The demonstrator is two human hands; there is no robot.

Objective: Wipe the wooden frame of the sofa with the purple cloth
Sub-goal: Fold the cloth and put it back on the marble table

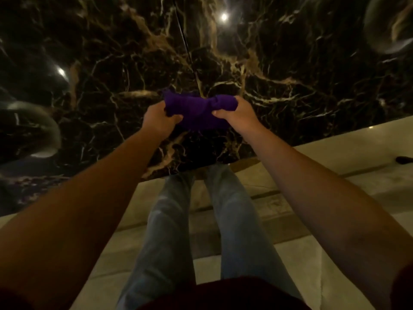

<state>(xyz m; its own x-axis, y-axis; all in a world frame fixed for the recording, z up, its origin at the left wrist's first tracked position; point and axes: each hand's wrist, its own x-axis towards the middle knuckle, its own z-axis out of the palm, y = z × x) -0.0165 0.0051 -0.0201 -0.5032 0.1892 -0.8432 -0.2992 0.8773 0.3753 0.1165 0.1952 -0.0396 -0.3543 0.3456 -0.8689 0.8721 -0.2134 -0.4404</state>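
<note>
A bunched purple cloth (199,111) hangs between both hands, held out in front of me over a dark marble surface. My left hand (159,119) grips the cloth's left end with curled fingers. My right hand (237,113) grips its right end, thumb pinched against the fabric. No sofa or wooden frame appears in this view.
A glossy black marble surface (111,63) with gold veins fills the upper view and reflects ceiling lights. Its edge (201,170) runs just beyond my jeans-clad legs (230,211). Beige floor tiles (335,153) lie below, with a small dark object (403,159) at the right.
</note>
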